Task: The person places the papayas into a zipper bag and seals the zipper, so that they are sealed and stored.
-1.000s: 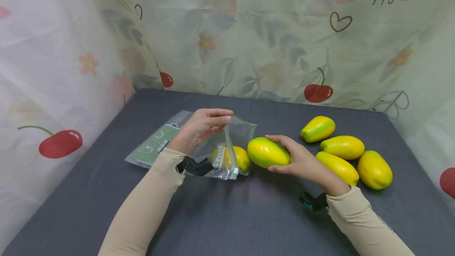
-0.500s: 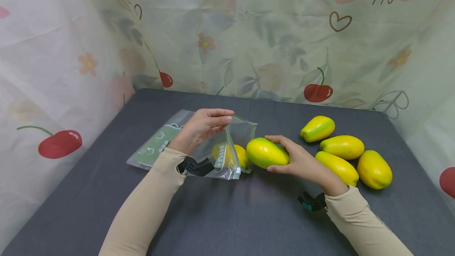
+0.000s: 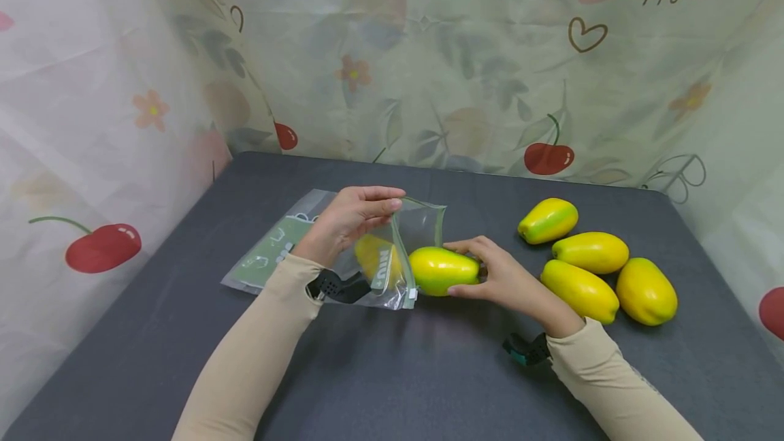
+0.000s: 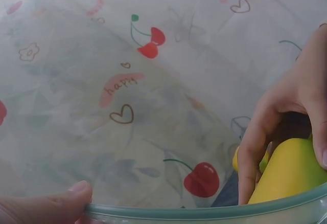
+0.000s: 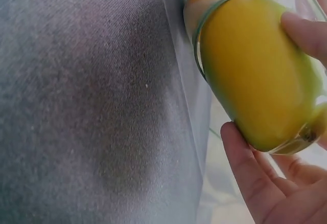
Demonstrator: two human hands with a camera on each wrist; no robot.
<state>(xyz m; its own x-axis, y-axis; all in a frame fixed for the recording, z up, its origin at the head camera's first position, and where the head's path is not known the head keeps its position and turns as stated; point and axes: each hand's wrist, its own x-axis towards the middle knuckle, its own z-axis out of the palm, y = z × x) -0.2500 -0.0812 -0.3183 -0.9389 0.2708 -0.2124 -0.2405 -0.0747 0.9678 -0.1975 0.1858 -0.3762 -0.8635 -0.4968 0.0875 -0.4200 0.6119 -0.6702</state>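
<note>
- Cherry-print curtain (image 3: 422,87) behind, dark table (image 3: 380,373) under my fingers.
- Flat printed plastic (image 3: 269,250), left of my left fingers: can't tell if it's the same bag's far end or a separate one.
- Left hand (image 3: 349,220): fingertips pinching the upper rim of the clear bag (image 3: 429,220). Barely moved over the last second. Left wrist view crops most of this hand and the bag's inside.
- Below those fingertips: bagged fruit (image 3: 370,254), hazy through the film. Shows further left than half a second ago, so probably nudged deeper. Any others behind it: can't tell.
- Between my hands: held fruit (image 3: 437,274). Was just outside the bag's mouth, tilted; now lower, further left, leading end between the mouth's sides. My read: entry started, much of it still out. Contact with the bagged one isn't clear.
- Right hand (image 3: 499,274): thumb and fingers curled round the held fruit's trailing end; came left with it. Cropped at the right wrist view's edge.
- Right of my right fingers: four loose fruits (image 3: 590,253), grouped, one now less covered by my forearm.
</note>
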